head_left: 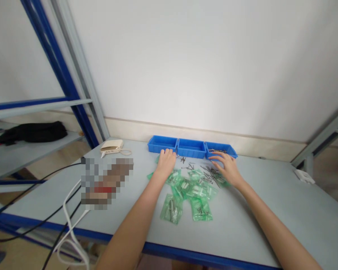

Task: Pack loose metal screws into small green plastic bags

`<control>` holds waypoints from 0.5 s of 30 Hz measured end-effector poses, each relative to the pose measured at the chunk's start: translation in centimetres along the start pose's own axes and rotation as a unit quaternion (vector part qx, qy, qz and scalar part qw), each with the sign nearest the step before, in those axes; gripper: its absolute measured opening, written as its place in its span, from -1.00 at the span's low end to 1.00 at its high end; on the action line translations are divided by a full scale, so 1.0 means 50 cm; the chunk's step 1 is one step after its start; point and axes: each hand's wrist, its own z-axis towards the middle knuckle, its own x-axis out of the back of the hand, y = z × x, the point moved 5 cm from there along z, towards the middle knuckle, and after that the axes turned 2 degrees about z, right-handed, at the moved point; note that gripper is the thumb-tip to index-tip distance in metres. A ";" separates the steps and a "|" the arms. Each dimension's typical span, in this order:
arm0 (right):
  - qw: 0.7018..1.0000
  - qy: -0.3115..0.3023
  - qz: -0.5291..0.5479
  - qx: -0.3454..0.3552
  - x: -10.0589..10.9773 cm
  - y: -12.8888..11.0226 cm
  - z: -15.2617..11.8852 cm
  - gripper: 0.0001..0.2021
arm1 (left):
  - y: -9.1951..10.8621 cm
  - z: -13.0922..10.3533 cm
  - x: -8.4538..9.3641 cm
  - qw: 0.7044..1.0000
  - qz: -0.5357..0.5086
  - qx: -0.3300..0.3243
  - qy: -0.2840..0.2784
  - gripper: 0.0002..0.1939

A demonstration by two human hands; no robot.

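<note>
Along the back of the table point(248, 232): left bin point(161, 149), middle bin point(190, 153) and right bin point(220, 145), set end to end. Thin metal bits point(217, 150) inside the right one; too small to tell screw from nail. Loose bits point(210, 174) strewn before the middle and right bins. Nearer still, green bags point(183, 187), overlapping, metal showing through.

Left hand point(166, 162): just in front of the left and middle bins, at the left end of the strew. Fingertips curled down, out of sight; cannot tell whether pinched on anything.

Right hand point(227, 165): at the front of the right bin, beside the thick of the loose bits. Fingers and thumb apart, nothing seen between. Cannot tell about touch against the bin wall.

On handling, by judgement: best to pinch bits mid-length, few at a time, against slipping and crossing. Better to lift than drag, with bags so close and likely to snag. Keep wrists clear of the rims. Mind bits lying right beside the bags, easily missed.
</note>
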 end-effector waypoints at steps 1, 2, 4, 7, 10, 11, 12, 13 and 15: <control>1.000 -0.001 0.008 0.013 0.002 -0.017 0.003 -0.70 | 0.008 0.002 0.014 1.000 -0.018 -0.014 0.018 -0.76; 1.000 0.005 0.016 0.023 0.005 -0.033 0.004 -0.70 | 0.018 0.003 0.029 0.998 -0.043 -0.031 0.037 -0.78; 0.999 0.023 0.031 0.038 0.011 -0.059 0.004 -0.66 | 0.044 0.002 0.053 0.989 -0.109 -0.073 0.061 -0.80; 0.997 0.030 0.037 0.067 0.012 -0.085 0.000 -0.65 | 0.090 -0.003 0.062 0.968 -0.210 -0.130 0.046 -0.84; 0.996 0.010 0.022 0.084 0.008 -0.093 -0.003 -0.76 | 0.123 -0.009 0.047 0.953 -0.265 -0.150 0.012 -0.88; 0.996 0.007 0.019 0.083 0.007 -0.092 -0.003 -0.76 | 0.128 -0.011 0.040 0.950 -0.276 -0.148 0.000 -0.89; 0.997 0.008 0.019 0.078 0.008 -0.091 -0.003 -0.75 | 0.132 -0.012 0.035 0.947 -0.289 -0.144 -0.011 -0.89; 0.997 0.010 0.022 0.071 0.009 -0.089 -0.002 -0.75 | 0.133 -0.012 0.032 0.943 -0.302 -0.138 -0.020 -0.89; 0.998 0.019 0.040 0.051 0.013 -0.085 -0.001 -0.76 | 0.133 -0.012 0.032 0.934 -0.332 -0.127 -0.023 -0.89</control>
